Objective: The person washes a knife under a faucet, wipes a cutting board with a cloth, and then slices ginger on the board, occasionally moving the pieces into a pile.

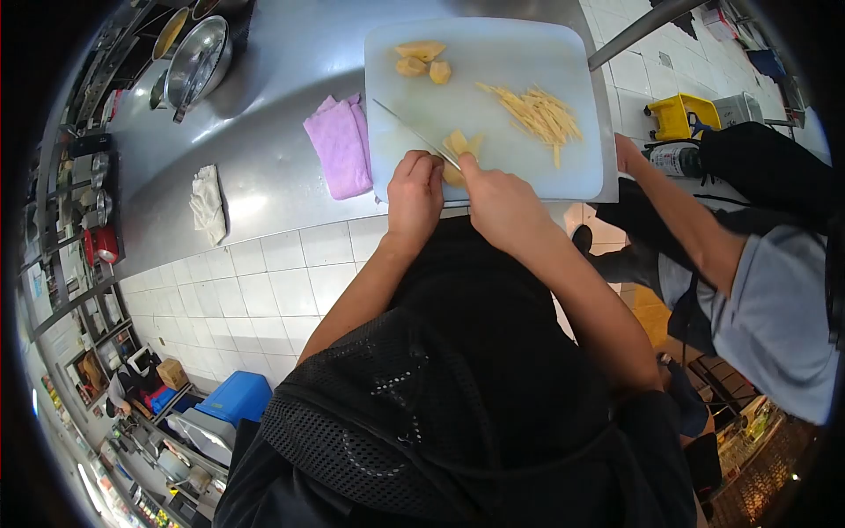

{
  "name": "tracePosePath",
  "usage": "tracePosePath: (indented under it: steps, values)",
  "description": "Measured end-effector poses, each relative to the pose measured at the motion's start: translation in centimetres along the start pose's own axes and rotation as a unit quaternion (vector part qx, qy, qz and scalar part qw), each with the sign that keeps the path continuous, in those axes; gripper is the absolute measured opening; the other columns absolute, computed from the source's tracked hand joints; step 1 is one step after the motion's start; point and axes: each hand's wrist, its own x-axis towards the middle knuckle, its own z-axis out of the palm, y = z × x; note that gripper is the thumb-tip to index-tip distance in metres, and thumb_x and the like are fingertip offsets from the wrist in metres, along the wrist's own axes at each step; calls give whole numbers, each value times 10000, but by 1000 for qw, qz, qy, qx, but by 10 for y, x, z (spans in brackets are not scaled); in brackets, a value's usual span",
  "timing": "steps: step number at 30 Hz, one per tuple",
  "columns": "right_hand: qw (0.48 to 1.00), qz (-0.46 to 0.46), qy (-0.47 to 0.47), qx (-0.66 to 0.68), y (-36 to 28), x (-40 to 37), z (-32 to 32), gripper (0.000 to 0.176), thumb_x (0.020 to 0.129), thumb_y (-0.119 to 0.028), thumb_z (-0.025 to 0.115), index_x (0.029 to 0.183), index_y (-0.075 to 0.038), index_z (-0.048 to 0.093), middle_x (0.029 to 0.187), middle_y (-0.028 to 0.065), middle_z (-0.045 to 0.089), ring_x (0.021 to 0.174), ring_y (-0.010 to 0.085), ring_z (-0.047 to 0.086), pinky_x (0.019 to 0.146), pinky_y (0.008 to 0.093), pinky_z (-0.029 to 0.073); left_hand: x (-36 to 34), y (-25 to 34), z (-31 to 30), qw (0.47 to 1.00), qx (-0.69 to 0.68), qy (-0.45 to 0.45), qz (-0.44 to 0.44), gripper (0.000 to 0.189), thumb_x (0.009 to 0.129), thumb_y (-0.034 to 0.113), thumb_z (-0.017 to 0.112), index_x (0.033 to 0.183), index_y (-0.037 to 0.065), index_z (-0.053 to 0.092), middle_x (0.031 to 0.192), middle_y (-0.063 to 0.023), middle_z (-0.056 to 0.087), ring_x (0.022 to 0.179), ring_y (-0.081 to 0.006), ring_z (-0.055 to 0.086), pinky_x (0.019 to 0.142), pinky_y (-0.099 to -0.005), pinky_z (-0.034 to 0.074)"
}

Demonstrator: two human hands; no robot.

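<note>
On the steel counter (282,79), past a pink cloth (339,145), the left hand (415,189) curls closed, fingertips pinning a pale yellow vegetable piece (458,145) at the near edge of the white cutting board (493,53). The right hand (499,204) is fisted round a knife (409,128), handle hidden, blade angling away leftward. Both hands half cover the piece, possibly potato. Cut strips (539,114) lie right, beside another person's hand (627,154).

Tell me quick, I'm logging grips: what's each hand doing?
Left hand: curled shut on the yellow piece.
Right hand: shut on the knife.
</note>
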Motion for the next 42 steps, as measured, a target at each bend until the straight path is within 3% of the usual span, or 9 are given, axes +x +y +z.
tracePosePath:
  steps: [3, 6, 13, 18, 24, 28, 31, 36, 42]
  values:
    - [998, 24, -51, -12, -15, -25, -27, 361, 915, 34, 572, 1272, 18, 520, 799, 289, 699, 787, 502, 710, 718, 615, 551, -2, 2, 1, 1000, -5, 8, -8, 85, 900, -66, 724, 970, -18, 715, 1021, -169, 696, 932, -405, 689, 808, -479, 575]
    - [1000, 20, -15, -4, 18, -9, 28, 379, 910, 41, 573, 1283, 16, 509, 808, 282, 703, 790, 504, 711, 717, 617, 550, -4, 1, 1, 1000, 3, 9, -2, 88, 904, -68, 720, 975, -18, 714, 1022, -172, 695, 931, -406, 691, 807, -479, 576]
    - [998, 7, -66, -21, -17, -14, -26, 299, 929, -12, 592, 1220, 9, 524, 856, 276, 735, 829, 471, 744, 730, 576, 584, -4, 6, -3, 1000, -4, 5, -18, 87, 906, -73, 715, 981, -29, 705, 1029, -180, 694, 929, -411, 694, 796, -482, 577]
    - [1000, -20, 8, -12, 15, 1, 25, 341, 931, -14, 597, 1261, 24, 519, 842, 270, 733, 798, 465, 745, 723, 577, 586, -3, 3, -2, 1000, 3, 13, -3, 92, 903, -79, 716, 982, -33, 706, 1026, -181, 697, 921, -417, 695, 793, -482, 579]
    - [998, 6, -56, -31, -17, -23, -28, 348, 934, -7, 577, 1276, 14, 520, 844, 262, 735, 822, 470, 745, 737, 585, 583, -9, 4, -2, 1000, -8, 9, -16, 93, 898, -84, 714, 976, -33, 709, 1023, -179, 701, 918, -418, 697, 794, -487, 580]
    - [998, 16, -43, -31, 16, -9, 20, 326, 928, -8, 590, 1246, 19, 524, 838, 258, 736, 812, 465, 746, 728, 575, 586, -8, 3, 0, 1000, 7, 17, -10, 98, 898, -82, 713, 984, -34, 711, 1027, -180, 705, 931, -411, 701, 808, -485, 585]
    - [1000, -25, -3, -9, 12, 3, 14, 313, 926, -9, 596, 1231, 17, 525, 834, 255, 735, 807, 470, 745, 728, 575, 587, -8, 0, 0, 1000, 1, 13, 9, 96, 907, -85, 700, 998, -54, 703, 1018, -192, 715, 890, -414, 708, 777, -455, 576]
    - [997, -5, -60, -46, -14, -25, -22, 303, 921, -7, 598, 1215, 17, 530, 839, 249, 739, 820, 468, 745, 732, 574, 584, -12, 1, 2, 1000, -1, 29, -9, 93, 911, -91, 696, 994, -51, 704, 1023, -190, 716, 890, -409, 709, 787, -452, 579]
    - [999, -35, -19, -23, 10, 5, 12, 293, 915, 0, 601, 1199, 17, 531, 843, 256, 737, 809, 462, 748, 732, 558, 592, -14, -2, 2, 1000, -7, 27, 5, 111, 901, -94, 699, 1000, -45, 705, 1040, -186, 713, 925, -410, 704, 806, -464, 583]
